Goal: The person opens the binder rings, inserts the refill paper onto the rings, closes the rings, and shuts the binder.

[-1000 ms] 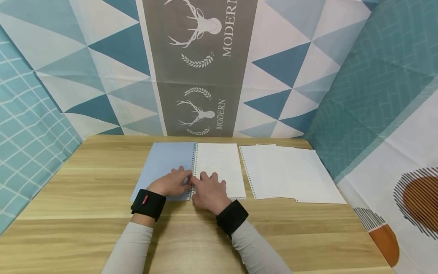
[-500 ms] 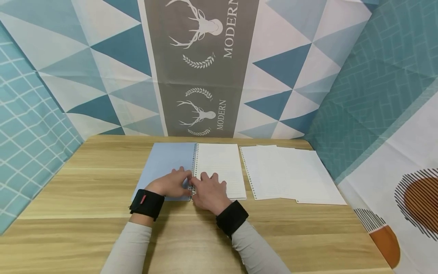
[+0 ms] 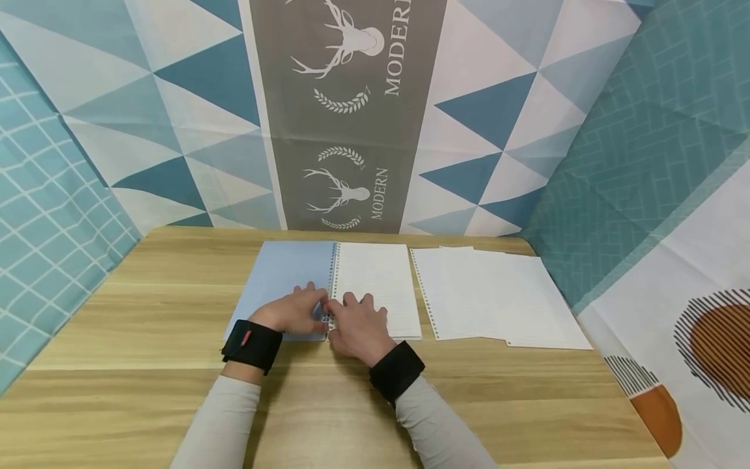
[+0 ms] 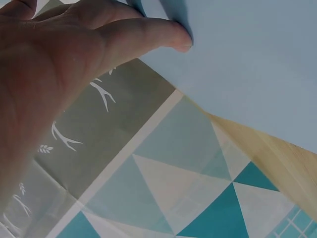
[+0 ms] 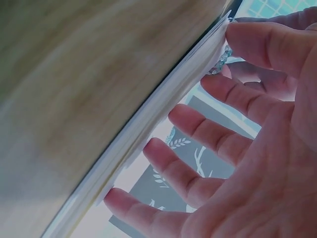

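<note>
A loose-leaf notebook lies spread on the table, its blue cover (image 3: 293, 260) to the left and a stack of lined pages (image 3: 375, 267) to the right. Between them runs a ring spine (image 3: 334, 267). My left hand (image 3: 295, 311) rests over the cover, with thumb and index finger bent together at the lower rings. From the other side my right hand (image 3: 360, 329) holds the same lower part of the spine. Its thumb is at the pages' corner beside the rings (image 5: 221, 62), the other fingertips spread on the paper. The ring part between the hands is partly hidden.
Several loose punched sheets (image 3: 498, 296) lie overlapping at the right of the wooden table (image 3: 140, 312). Patterned cloth (image 3: 346, 130) hangs behind the table and along both sides. Black wrist bands (image 3: 252, 345) are on both wrists.
Both hands stay at the lower rings with almost no movement. The view shifts slightly; the notebook and loose sheets keep their places.
</note>
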